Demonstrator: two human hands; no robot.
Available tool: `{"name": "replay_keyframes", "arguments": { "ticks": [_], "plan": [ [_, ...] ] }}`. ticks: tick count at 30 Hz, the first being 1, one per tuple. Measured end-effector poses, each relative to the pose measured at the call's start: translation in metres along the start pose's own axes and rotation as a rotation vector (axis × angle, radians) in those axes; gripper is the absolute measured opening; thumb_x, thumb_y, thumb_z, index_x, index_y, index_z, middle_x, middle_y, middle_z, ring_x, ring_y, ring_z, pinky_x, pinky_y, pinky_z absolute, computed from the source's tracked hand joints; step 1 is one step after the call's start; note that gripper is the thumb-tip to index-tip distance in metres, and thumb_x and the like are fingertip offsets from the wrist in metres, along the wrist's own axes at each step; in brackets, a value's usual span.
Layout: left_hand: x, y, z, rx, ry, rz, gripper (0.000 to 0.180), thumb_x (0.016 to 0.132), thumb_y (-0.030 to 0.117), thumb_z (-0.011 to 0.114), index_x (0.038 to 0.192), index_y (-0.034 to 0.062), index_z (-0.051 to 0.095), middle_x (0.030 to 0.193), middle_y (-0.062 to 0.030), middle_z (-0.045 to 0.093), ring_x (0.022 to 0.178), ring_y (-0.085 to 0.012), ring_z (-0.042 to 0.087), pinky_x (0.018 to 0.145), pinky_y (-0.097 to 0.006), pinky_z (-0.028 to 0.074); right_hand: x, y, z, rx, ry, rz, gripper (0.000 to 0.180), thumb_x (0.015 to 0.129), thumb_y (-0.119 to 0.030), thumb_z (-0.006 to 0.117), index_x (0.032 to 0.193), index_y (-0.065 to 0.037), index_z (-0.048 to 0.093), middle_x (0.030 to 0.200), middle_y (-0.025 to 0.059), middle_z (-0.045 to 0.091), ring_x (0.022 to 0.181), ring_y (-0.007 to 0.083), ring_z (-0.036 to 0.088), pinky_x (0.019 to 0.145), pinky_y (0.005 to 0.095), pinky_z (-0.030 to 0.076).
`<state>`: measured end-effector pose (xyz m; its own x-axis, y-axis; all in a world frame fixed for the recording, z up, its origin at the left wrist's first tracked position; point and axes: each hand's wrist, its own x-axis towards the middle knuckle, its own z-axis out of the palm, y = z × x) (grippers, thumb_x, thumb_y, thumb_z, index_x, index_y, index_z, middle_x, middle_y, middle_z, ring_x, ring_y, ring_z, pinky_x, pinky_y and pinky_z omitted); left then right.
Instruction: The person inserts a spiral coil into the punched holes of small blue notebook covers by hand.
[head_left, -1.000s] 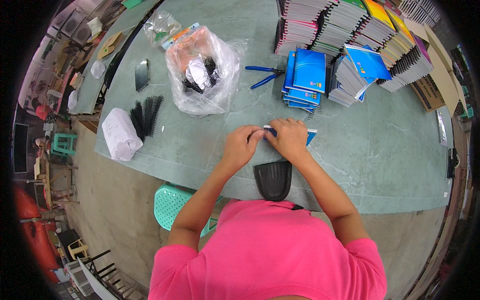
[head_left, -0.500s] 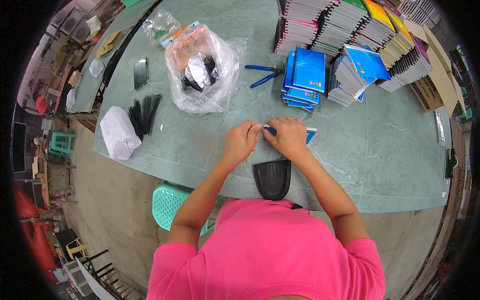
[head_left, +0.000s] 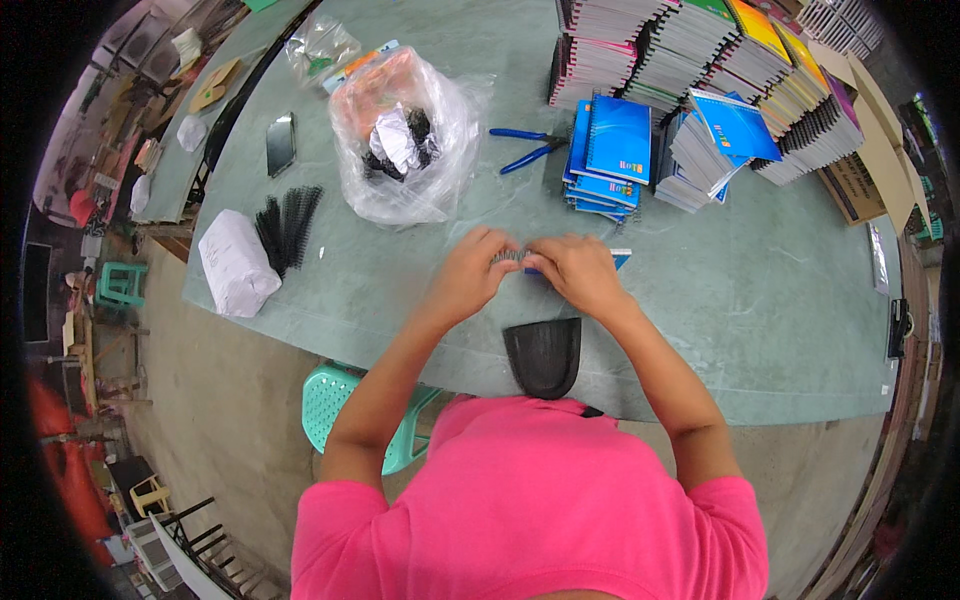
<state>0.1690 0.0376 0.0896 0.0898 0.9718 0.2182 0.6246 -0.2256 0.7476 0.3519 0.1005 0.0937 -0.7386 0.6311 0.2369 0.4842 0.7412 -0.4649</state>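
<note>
My left hand [head_left: 468, 274] is pinched closed on a dark spiral binding coil [head_left: 506, 256], which spans the small gap between my two hands. Closed over a small blue notebook [head_left: 622, 259], my right hand [head_left: 582, 270] hides most of it; only its right end with a white edge shows. The coil meets the notebook near my right fingertips, but how far it is threaded I cannot tell. Just below my hands, at the table's near edge, lies a black rounded pad or tray [head_left: 545, 358].
Blue-handled pliers [head_left: 526, 161] lie beyond my hands, beside stacked blue spiral notebooks [head_left: 618, 140]. Taller notebook stacks [head_left: 690, 60] and a cardboard box [head_left: 855, 188] stand far right. Leftward are a plastic bag [head_left: 455, 165], black coils [head_left: 290, 225], a white paper bundle [head_left: 236, 265] and a phone [head_left: 281, 145].
My left hand has shifted slightly left, and a length of coil now shows between my hands. The right hand stays at nearly the same spot over the notebook.
</note>
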Motion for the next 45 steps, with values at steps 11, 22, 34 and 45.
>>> {"name": "replay_keyframes", "arguments": {
  "ticks": [11, 22, 34, 45],
  "plan": [
    [0.009, 0.009, -0.012, 0.001, -0.079, -0.148, 0.026, 0.082, 0.020, 0.061, 0.101, 0.0035, 0.055, 0.082, -0.0129, 0.057, 0.077, -0.0269, 0.056, 0.069, -0.034, 0.043, 0.004, 0.002, 0.006, 0.319, 0.224, 0.062, 0.019, 0.075, -0.011, 0.064, 0.091, -0.005, 0.055, 0.089, 0.0126, 0.059, 0.083, 0.0326, 0.056, 0.070, 0.0411, 0.043],
    [-0.057, 0.026, 0.050, 0.402, -0.196, 0.116, 0.025, 0.073, 0.016, 0.068, 0.092, 0.0048, 0.055, 0.098, -0.0145, 0.054, 0.088, -0.0321, 0.053, 0.077, -0.038, 0.043, 0.000, -0.002, -0.017, 0.227, 0.192, 0.187, 0.021, 0.073, -0.005, 0.066, 0.093, -0.004, 0.060, 0.086, 0.0131, 0.060, 0.083, 0.0335, 0.057, 0.072, 0.0384, 0.046],
    [-0.001, 0.046, -0.016, 0.244, -0.023, -0.061, 0.044, 0.080, 0.014, 0.060, 0.123, 0.0191, 0.054, 0.083, -0.0134, 0.057, 0.077, -0.0309, 0.056, 0.069, -0.040, 0.044, -0.051, 0.053, -0.009, 0.765, 0.224, 0.572, 0.018, 0.079, -0.008, 0.066, 0.096, -0.003, 0.068, 0.083, 0.0059, 0.067, 0.073, 0.0106, 0.059, 0.067, 0.0243, 0.046],
    [0.007, 0.056, -0.014, 0.272, 0.168, 0.011, 0.040, 0.080, 0.010, 0.060, 0.119, 0.0189, 0.057, 0.082, -0.0128, 0.057, 0.075, -0.0304, 0.057, 0.067, -0.037, 0.046, -0.058, 0.052, 0.002, 0.669, 0.314, 0.453, 0.017, 0.078, -0.007, 0.066, 0.094, -0.003, 0.067, 0.085, 0.0098, 0.066, 0.077, 0.0195, 0.061, 0.069, 0.0286, 0.046]
  ]
}}
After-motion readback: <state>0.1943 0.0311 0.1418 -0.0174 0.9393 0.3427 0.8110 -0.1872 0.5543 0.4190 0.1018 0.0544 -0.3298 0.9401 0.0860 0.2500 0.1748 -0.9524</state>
